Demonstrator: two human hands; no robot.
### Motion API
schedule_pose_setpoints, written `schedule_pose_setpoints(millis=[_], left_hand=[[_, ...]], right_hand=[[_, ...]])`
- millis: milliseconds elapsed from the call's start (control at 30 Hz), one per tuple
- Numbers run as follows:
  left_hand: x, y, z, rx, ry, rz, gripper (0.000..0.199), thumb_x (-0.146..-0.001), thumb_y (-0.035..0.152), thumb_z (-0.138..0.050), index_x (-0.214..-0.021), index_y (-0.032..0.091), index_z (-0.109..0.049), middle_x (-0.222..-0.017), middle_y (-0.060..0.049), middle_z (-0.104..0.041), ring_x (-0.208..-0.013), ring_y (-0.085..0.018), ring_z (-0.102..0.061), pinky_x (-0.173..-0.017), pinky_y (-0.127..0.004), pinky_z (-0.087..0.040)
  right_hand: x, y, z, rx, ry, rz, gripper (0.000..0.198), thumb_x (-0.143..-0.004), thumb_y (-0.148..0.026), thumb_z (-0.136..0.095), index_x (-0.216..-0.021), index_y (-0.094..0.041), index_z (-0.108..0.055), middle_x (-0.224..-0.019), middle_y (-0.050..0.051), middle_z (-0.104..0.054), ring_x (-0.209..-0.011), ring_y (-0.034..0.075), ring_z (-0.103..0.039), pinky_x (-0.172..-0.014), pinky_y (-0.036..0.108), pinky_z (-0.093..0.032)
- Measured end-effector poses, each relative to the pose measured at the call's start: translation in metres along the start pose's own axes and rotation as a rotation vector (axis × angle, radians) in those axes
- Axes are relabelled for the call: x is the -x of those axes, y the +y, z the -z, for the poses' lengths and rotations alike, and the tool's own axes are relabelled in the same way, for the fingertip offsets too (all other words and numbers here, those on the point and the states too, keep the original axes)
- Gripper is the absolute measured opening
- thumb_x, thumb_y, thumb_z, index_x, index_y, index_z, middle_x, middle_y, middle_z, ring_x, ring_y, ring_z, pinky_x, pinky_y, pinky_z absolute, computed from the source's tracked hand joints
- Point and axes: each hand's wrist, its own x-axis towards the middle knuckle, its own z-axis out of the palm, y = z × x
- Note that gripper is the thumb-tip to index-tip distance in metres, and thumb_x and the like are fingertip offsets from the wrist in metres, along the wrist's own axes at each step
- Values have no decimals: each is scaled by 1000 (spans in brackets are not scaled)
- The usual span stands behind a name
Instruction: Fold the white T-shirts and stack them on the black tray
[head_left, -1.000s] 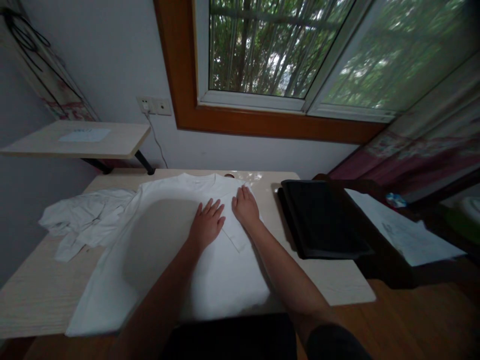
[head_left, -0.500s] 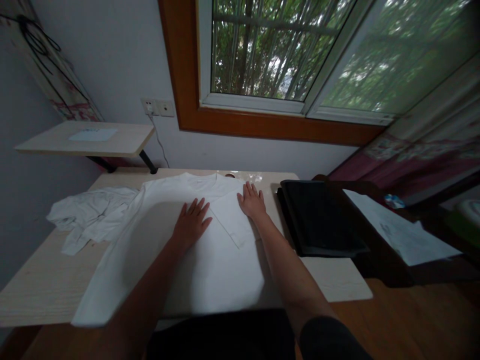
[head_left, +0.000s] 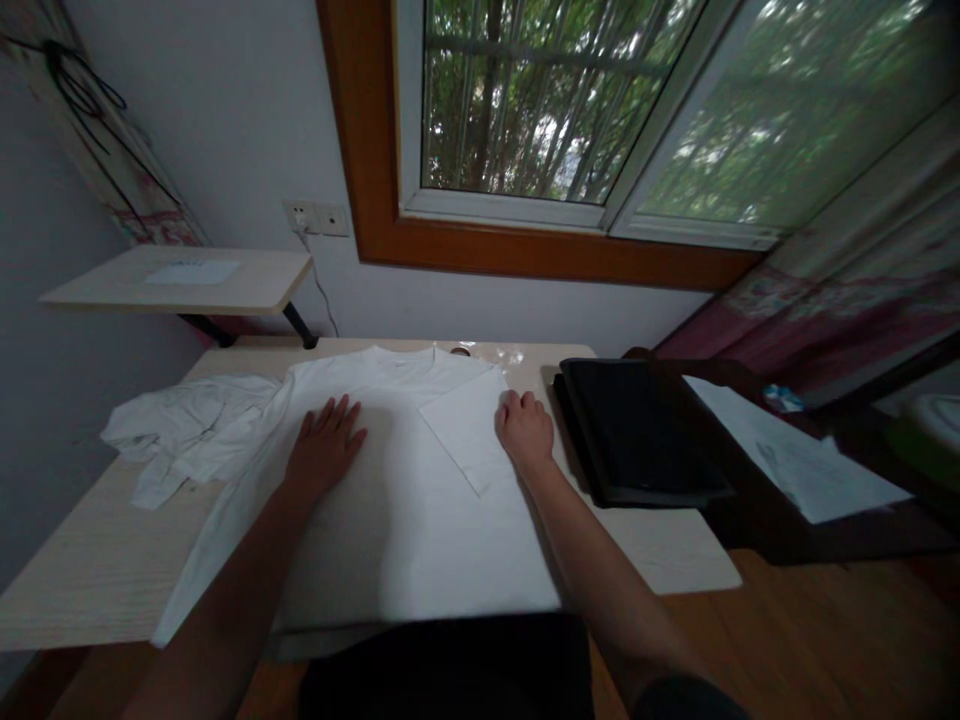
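A white T-shirt [head_left: 420, 510] lies spread on the table, collar toward the window, with its right sleeve [head_left: 469, 425] folded inward over the body. My left hand [head_left: 322, 447] rests flat on the left part of the shirt, fingers stretched out. At the shirt's right edge, beside the folded sleeve, my right hand [head_left: 526, 430] is closed with its fingers curled against the fabric. Its fingertips are hidden beneath the hand. To the left of the shirt, a crumpled white cloth [head_left: 199, 425] sits in a heap.
The light wooden table [head_left: 67, 570] runs along the wall under the window. On its right lies a black folder-like stack [head_left: 637, 430]. A raised shelf [head_left: 247, 285] stands at the back left, and a sheet of paper [head_left: 795, 450] lies on dark furniture at far right.
My left hand has slid left across the shirt, still flat. My right hand has moved slightly right and toward me, and its fingers have gone from flat to curled.
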Motion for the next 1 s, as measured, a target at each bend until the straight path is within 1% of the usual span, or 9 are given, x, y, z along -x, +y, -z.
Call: schedule_pose_setpoints(millis=[100,167,333,467,600,700,800,900,1000], left_hand=[[1,1,0,3,9,9,61,-106,48,-26,-159,21,-39,-170,-8,-29,-157,-30,-25,-127,-55,-18],[1,1,0,4,13,11,61,-106,48,-26,-158,21,-40,-169,-9,-29,-157,-30,-26,-127,-55,-19],[4,7,2,13,21,21,60,-105,47,-29,-158,22,-41,-168,-9,-31,-156,-31,-27,-126,-57,-20],[8,23,4,10,32,24,60,-106,47,-28,-158,20,-42,-168,-10,-33,-156,-31,-27,-127,-58,-19],[12,44,5,27,27,52,59,-105,46,-29,-159,24,-40,-168,-9,-33,-157,-31,-25,-127,-58,-18],[12,50,6,35,5,57,61,-105,47,-28,-159,22,-40,-169,-10,-30,-157,-33,-24,-126,-60,-18],[2,42,7,41,-38,65,62,-105,49,-28,-159,22,-40,-169,-10,-31,-157,-34,-24,-124,-62,-21],[-16,24,5,35,-20,104,62,-104,51,-27,-158,23,-40,-169,-10,-30,-157,-33,-24,-124,-60,-21],[-37,6,-3,31,-8,161,63,-104,51,-27,-157,20,-41,-168,-12,-31,-156,-32,-27,-125,-56,-23]], right_hand=[[9,5,1,35,-83,-13,30,-105,-26,-37,-121,-14,-59,-99,14,-69,-80,23,-69,-71,30,-46],[11,8,1,55,-128,2,29,-106,-22,-36,-123,-13,-57,-94,14,-71,-76,22,-71,-70,29,-47],[10,18,3,84,-177,18,29,-106,-19,-36,-130,-14,-52,-96,16,-74,-82,24,-75,-73,31,-52],[8,32,4,94,-192,-11,31,-107,-21,-32,-128,-15,-53,-96,16,-74,-83,26,-76,-72,32,-54],[3,44,3,100,-220,-41,32,-106,-19,-31,-128,-14,-54,-92,16,-74,-81,27,-76,-69,32,-53],[0,47,6,95,-242,-44,32,-104,-16,-34,-128,-13,-56,-96,18,-73,-82,26,-75,-71,32,-53],[0,43,10,77,-154,4,31,-101,-14,-39,-124,-12,-60,-111,22,-69,-98,28,-71,-79,35,-53],[0,31,8,1,-58,110,31,-100,-15,-41,-121,-12,-64,-124,23,-64,-115,31,-61,-93,40,-50],[-3,17,-4,-129,-41,219,37,-103,-22,-40,-131,-11,-61,-138,21,-59,-127,29,-53,-108,41,-42]])
